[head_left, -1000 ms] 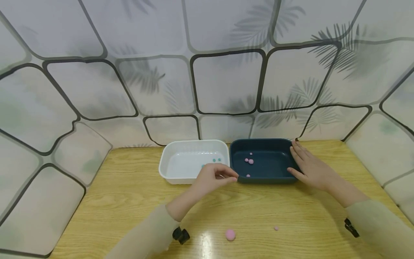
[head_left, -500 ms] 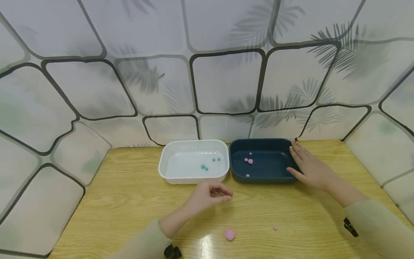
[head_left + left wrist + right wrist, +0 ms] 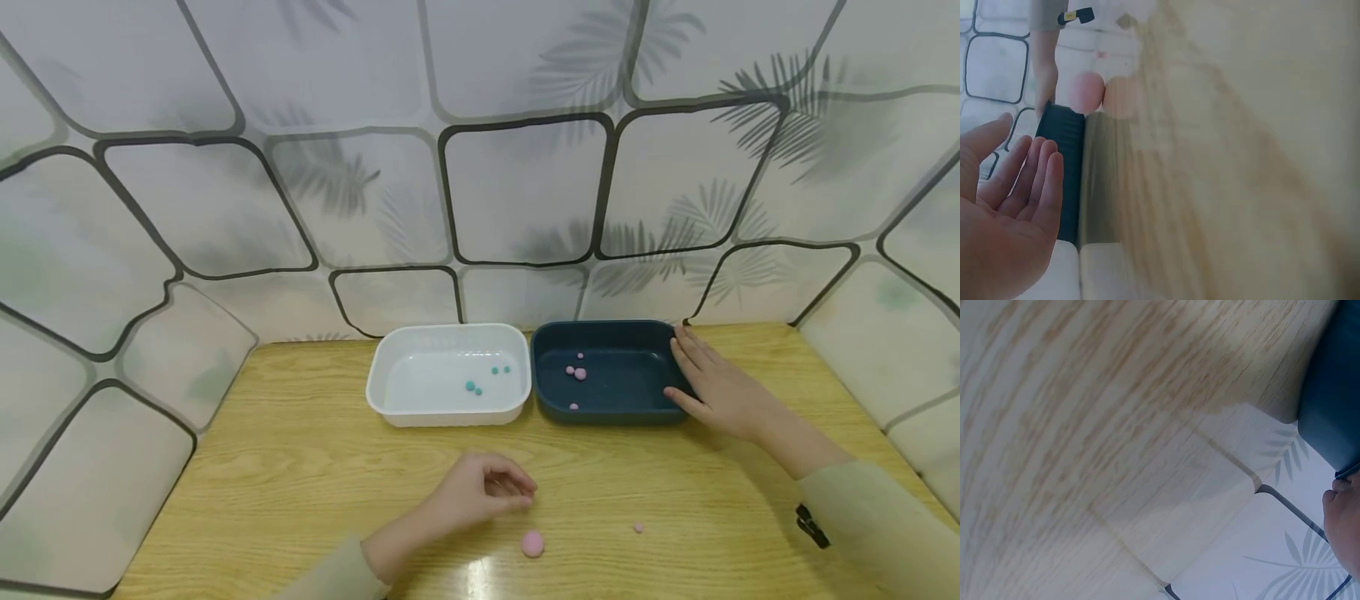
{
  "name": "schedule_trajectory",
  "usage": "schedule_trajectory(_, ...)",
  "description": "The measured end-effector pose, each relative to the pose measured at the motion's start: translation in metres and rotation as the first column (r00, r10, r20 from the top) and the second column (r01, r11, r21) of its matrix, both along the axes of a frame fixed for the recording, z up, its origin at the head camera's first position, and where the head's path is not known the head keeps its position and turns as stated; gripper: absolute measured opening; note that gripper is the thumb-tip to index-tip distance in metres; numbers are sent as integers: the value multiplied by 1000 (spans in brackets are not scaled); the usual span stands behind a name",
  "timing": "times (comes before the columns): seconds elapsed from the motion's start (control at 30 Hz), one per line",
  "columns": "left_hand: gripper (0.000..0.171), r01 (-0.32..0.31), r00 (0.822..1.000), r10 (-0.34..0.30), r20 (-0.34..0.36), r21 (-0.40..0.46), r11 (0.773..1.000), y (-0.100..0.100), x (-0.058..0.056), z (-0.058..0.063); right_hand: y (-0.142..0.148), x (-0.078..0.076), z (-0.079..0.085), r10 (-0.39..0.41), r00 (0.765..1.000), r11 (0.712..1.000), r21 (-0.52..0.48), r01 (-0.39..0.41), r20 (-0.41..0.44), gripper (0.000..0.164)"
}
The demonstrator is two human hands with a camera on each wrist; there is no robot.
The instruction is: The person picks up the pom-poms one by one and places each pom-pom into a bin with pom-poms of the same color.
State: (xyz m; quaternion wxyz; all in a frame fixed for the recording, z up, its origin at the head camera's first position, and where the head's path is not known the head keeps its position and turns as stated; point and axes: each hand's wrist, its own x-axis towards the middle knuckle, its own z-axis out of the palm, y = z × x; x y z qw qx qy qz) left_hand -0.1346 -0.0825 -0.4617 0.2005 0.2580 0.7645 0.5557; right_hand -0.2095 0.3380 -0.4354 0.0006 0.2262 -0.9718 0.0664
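Observation:
My left hand (image 3: 476, 492) hovers over the table in front of the two trays, fingers loosely bent, holding nothing. Just below it in the head view lies a large pink ball (image 3: 532, 544); the left wrist view shows this ball (image 3: 1086, 92) past the fingertips. A dark blue tray (image 3: 633, 371) contains several small pink balls (image 3: 580, 374). My right hand (image 3: 716, 396) rests with straight fingers against that tray's right end. Only part of this hand (image 3: 1342, 519) appears in the right wrist view. A tiny pink ball (image 3: 638, 527) lies farther right on the table.
A white tray (image 3: 416, 379) stands directly left of the blue one, with several small teal balls (image 3: 470, 386) inside. Both trays sit on the wooden table (image 3: 300, 450) close to a patterned backdrop (image 3: 525, 192), which also rises at both sides.
My left hand has moved back from the blue tray's near left corner toward the large pink ball, its fingers parting. My right hand has stayed at the tray's right end.

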Motion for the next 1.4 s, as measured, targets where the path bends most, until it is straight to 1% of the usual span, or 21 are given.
schedule_trajectory(0.1, 17, 23, 1000, -23, 15, 14, 1000, -3, 4, -4, 0, 1, -1, 5, 1000, 1000, -5, -5, -9, 87)
schedule_trajectory(0.27, 23, 57, 996, -59, 71, 38, 998, -8, 10, -11, 1, 1, -2, 17, 999, 1000, -3, -17, -27, 87)
schedule_trajectory(0.33, 26, 58, 995, -61, 83, 34, 998, -8, 11, -13, 1, 1, -2, 14, 1000, 1000, -1, -14, -24, 87)
schedule_trajectory(0.43, 29, 87, 996, -87, 32, 7, 996, -9, 13, -15, 1, 0, -2, 11, 1000, 1000, 1, -11, -19, 87)
schedule_trajectory(0.53, 30, 128, 991, -130, -45, -32, 991, -10, 13, -16, 1, -1, -2, 9, 1000, 1000, 1, -9, -5, 88)
schedule_trajectory(0.6, 30, 163, 980, -169, -109, -61, 985, -10, 14, -16, 1, -1, -2, 9, 1000, 1000, 0, -9, -6, 88)
schedule_trajectory(0.67, 30, 189, 960, -205, -191, -98, 977, -10, 14, -16, 2, -1, -2, 9, 1000, 1000, 0, -9, -10, 87)
schedule_trajectory(0.73, 30, 208, 936, -236, -262, -131, 969, -10, 14, -17, 2, 0, -2, 12, 1000, 1000, 1, -12, -20, 87)
schedule_trajectory(0.83, 31, 216, 899, -264, -349, -173, 961, -9, 13, -17, 1, 0, -2, 15, 999, 1000, 1, -15, -31, 87)
schedule_trajectory(0.87, 31, 217, 895, -269, -357, -178, 960, -9, 14, -18, 1, 1, -2, 16, 999, 1000, -3, -16, -35, 86)
schedule_trajectory(0.93, 30, 219, 878, -278, -389, -190, 957, -8, 13, -19, 0, 1, -2, 16, 999, 1000, -5, -16, -32, 87)
schedule_trajectory(1.0, 28, 218, 869, -282, -408, -197, 956, -7, 13, -20, 0, 1, -2, 14, 1000, 1000, -7, -14, -28, 87)
schedule_trajectory(1.1, 24, 221, 867, -287, -407, -202, 954, -6, 13, -20, 1, 1, -2, 11, 1000, 1000, -5, -11, -25, 87)
schedule_trajectory(1.3, 16, 217, 878, -282, -387, -203, 955, -5, 13, -19, 1, 0, -2, 6, 1000, 1000, -7, -6, -2, 87)
schedule_trajectory(1.33, 15, 213, 881, -276, -384, -200, 956, -5, 13, -19, 1, -1, -2, 7, 1000, 1000, -9, -7, 1, 87)
schedule_trajectory(1.4, 14, 203, 894, -259, -364, -186, 961, -5, 13, -19, 2, 0, -2, 5, 1000, 1000, -11, -5, 3, 87)
